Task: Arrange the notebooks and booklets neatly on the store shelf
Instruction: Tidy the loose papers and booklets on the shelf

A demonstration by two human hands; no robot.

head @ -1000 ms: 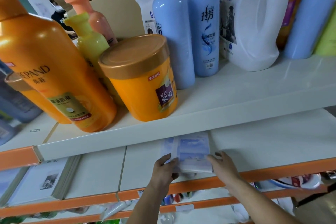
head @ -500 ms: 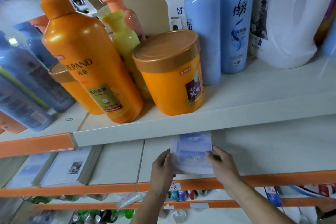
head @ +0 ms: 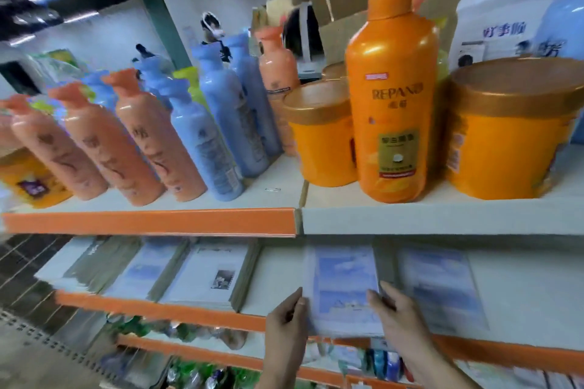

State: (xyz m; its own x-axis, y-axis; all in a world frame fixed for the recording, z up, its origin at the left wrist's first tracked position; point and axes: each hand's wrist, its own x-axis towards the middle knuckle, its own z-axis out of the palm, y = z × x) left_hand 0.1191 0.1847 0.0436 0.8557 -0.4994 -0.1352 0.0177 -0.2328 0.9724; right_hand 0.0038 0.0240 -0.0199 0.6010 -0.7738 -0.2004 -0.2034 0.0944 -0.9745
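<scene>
A stack of blue sky-print notebooks (head: pixel 343 287) lies flat on the white lower shelf (head: pixel 275 281), near its orange front edge. My left hand (head: pixel 286 317) presses against the stack's left side and my right hand (head: pixel 393 309) holds its right side, fingers over the cover. Another blue booklet (head: pixel 442 287) lies just to the right, blurred. Further left sit a white booklet stack with a small photo (head: pixel 208 278), a blue-cover stack (head: pixel 143 271) and a white stack (head: pixel 69 262).
The upper shelf (head: pixel 442 218) overhangs the notebooks and carries an orange pump bottle (head: pixel 392 110), orange tubs (head: pixel 512 133), and rows of blue and peach bottles (head: pixel 196 136). Lower shelves hold bagged goods. People stand behind the shelving.
The view swung left and the frame is blurred. Both hands stay on the blue stack's sides; the stack now sits squarer. A second blue booklet shows to its right.
</scene>
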